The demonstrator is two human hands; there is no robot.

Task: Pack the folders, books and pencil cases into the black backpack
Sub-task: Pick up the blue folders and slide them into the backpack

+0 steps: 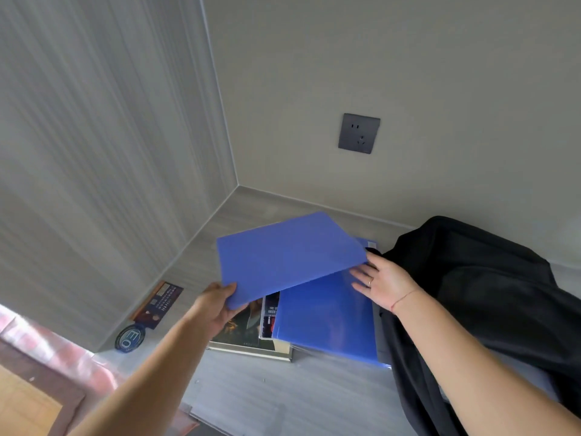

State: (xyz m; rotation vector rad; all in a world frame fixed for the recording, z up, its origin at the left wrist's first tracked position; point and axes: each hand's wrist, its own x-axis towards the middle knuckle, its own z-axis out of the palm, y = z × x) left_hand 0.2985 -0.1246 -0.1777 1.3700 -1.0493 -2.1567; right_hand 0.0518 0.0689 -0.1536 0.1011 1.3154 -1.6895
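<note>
My left hand [217, 305] grips the near left corner of a blue folder [289, 256] and holds it lifted and tilted above the stack. Under its right edge, my right hand [382, 280] lies with fingers spread on a second blue folder [327, 322] that rests on the pile. Below that folder are books [251, 328], one with a dark illustrated cover. The black backpack [478, 287] lies slumped at the right of the desk, just beside the stack.
A dark booklet [158, 303] and a round blue badge [130, 338] lie by the left wall. A grey wall socket [359, 133] is on the back wall. The grey desk [283, 398] meets both walls in a corner. A red-checked cloth [47, 350] shows at lower left.
</note>
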